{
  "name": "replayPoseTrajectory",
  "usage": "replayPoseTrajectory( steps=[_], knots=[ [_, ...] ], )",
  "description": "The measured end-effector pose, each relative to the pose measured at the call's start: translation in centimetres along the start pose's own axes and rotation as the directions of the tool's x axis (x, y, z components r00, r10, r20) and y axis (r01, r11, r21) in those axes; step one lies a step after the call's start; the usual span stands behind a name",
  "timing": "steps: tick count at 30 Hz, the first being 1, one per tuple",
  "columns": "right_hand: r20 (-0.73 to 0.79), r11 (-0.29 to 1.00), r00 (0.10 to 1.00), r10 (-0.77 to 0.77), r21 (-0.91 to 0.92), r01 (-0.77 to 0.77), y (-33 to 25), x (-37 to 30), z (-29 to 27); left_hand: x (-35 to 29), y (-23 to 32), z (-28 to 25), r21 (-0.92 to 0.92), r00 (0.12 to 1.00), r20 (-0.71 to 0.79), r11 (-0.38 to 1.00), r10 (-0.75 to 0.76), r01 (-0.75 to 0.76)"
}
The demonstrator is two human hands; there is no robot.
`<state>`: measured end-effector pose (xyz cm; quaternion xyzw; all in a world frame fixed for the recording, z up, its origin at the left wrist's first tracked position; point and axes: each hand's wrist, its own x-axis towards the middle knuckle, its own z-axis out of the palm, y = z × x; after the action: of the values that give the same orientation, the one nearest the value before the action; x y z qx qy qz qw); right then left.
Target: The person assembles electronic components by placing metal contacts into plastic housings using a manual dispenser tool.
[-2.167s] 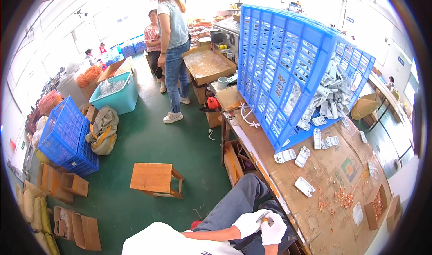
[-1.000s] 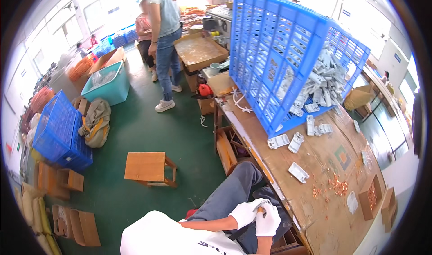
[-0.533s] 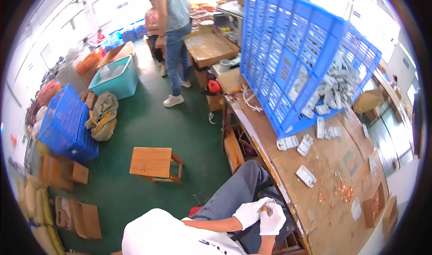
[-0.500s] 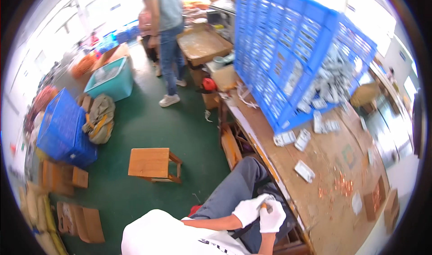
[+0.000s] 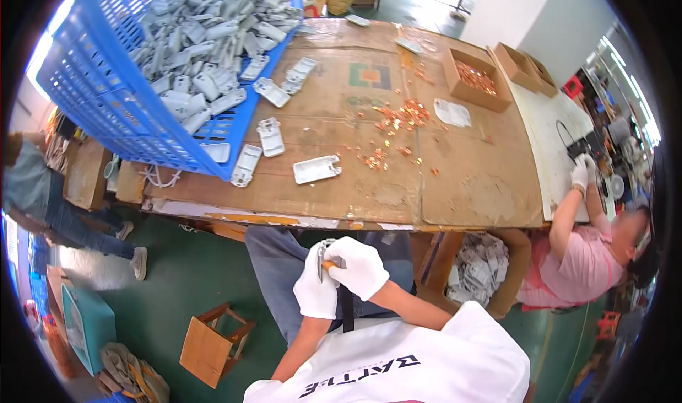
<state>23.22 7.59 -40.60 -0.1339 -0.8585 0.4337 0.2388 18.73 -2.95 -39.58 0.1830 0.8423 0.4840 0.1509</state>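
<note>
Both my hands wear white gloves and meet above my lap, just off the table's near edge. My left hand (image 5: 316,289) is closed around a small grey plastic housing (image 5: 322,252), mostly hidden by the fingers. Fingers bent and closed, my right hand (image 5: 361,266) presses against the housing from the right. Something small and orange shows at its fingertips; whether it is a bare fingertip or a part, I cannot make out. On the cardboard-covered table (image 5: 483,190) in front lie several similar pale housings (image 5: 316,169) and a scatter of small copper-coloured pieces (image 5: 405,115).
A tilted blue crate (image 5: 135,111) full of grey housings stands at the table's left. At the far right is a cardboard box of copper pieces (image 5: 474,79). Beside my right arm sits a carton (image 5: 522,261) of white parts. A wooden stool (image 5: 206,350) and two people are nearby.
My view has swung to the right, from the aisle and stool to the table. Both hands stay together at the housing over my lap.
</note>
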Motion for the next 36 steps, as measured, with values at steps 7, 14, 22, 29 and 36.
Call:
replayPoseTrajectory(
  steps=[7, 14, 22, 29, 36],
  knots=[
    [0.007, 0.997, 1.000, -0.012, -0.072, 0.013, 0.0, 1.1, -2.5, 1.2, 0.5, 1.2, -0.067, 0.995, 0.022, 0.993, 0.097, -0.096],
    [-0.141, 0.903, 0.957, -0.253, -0.389, 0.181, 0.5, 1.7, -4.0, 2.6, 3.3, 3.2, -0.171, 0.980, 0.041, 0.968, 0.194, -0.184],
    [-0.212, 0.810, 0.965, -0.156, -0.586, 0.002, -1.7, 2.6, -7.3, 2.4, 6.5, 4.3, -0.308, 0.984, 0.079, 0.943, 0.159, -0.128],
    [-0.187, 0.760, 0.978, -0.090, -0.647, -0.054, -2.6, 3.4, -7.9, 3.4, 5.3, 4.2, -0.361, 0.975, 0.085, 0.919, 0.204, -0.161],
    [0.038, 0.845, 0.997, 0.071, -0.533, -0.039, -1.4, 6.0, -11.7, 5.6, 5.7, 4.3, -0.227, 0.907, 0.108, 0.898, 0.407, -0.376]
  ],
)
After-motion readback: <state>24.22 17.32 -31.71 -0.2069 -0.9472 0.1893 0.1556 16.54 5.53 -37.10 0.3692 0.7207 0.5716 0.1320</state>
